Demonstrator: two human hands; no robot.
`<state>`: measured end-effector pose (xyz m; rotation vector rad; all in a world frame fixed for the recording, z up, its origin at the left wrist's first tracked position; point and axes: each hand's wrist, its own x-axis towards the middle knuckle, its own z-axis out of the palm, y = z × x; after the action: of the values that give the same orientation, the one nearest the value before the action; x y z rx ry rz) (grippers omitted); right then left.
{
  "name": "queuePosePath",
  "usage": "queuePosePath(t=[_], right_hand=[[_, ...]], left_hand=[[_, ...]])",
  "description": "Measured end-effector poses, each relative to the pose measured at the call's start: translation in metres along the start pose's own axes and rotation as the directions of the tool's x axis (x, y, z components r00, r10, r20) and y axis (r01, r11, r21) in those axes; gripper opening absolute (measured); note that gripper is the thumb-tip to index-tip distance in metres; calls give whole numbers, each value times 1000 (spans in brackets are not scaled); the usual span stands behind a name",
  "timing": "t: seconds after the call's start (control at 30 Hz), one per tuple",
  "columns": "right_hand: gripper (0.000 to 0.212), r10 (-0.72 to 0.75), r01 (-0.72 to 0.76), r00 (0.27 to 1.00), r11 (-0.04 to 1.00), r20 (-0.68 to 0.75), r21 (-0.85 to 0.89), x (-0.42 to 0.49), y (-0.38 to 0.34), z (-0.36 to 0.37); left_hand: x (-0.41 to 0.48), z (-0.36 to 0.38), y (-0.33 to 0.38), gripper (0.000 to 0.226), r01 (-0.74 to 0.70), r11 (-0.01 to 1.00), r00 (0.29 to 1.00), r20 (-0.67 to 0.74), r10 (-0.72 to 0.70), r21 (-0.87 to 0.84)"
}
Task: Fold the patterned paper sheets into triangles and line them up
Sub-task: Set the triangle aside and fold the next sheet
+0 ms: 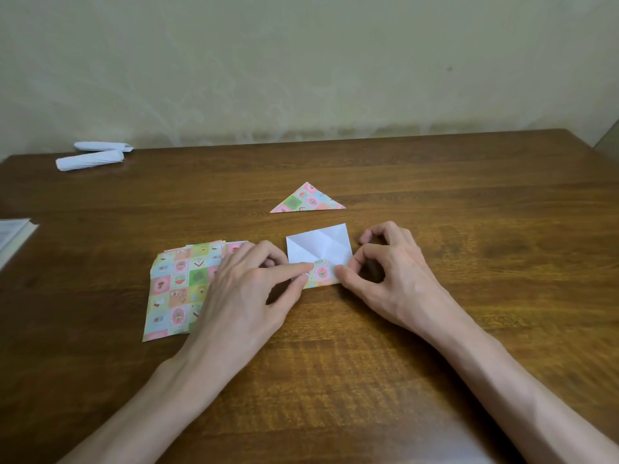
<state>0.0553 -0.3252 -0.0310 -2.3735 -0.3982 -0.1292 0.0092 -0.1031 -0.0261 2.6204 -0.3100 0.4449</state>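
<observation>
Far left on the table [469, 236], two white paper rolls [90, 159] side by side near the wall. Nearer, at the left edge, a corner of a booklet [13, 236]. Both well apart from the work. Next rightward, a fanned stack of patterned sheets [174, 289], pattern up, partly under the left hand [248, 293]. That hand reaching rightward across the stack, forefinger and thumb stretched out and closing on the left end of a turned-up flap, seemingly a pinch. Between the hands, the working sheet [320, 249]: white side up, creased, slightly turned, near edge folded over into a narrow patterned strip. Strip's long axis left to right, running from one set of fingertips to the other, so each hand at its own end and equally near. Just beyond the sheet, on the far side and apart from it, one finished triangle [306, 199], long edge nearest. To the right, the right hand [388, 272]: thumb tip against the strip's near right corner, forefinger curled just beside the right edge, other fingers curled above the wood. Gripping or merely pressing, cannot tell. Probably next: work this sheet into a diagonal fold, then set it beside that triangle. Nothing in the way on the far side, only the stack close on the left, at risk of a nudge from the left wrist.
</observation>
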Motion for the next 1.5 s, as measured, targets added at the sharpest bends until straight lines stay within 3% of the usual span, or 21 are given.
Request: queuePosePath(t=[1.27, 1.5], right_hand=[[13, 7, -5, 999, 999, 44, -49, -1, 1, -1], [8, -51, 53, 996, 998, 68, -34, -3, 2, -4]], left_hand=[[2, 2, -5, 28, -3, 999, 996, 94, 6, -34], [2, 2, -7, 25, -14, 999, 996, 93, 17, -29]])
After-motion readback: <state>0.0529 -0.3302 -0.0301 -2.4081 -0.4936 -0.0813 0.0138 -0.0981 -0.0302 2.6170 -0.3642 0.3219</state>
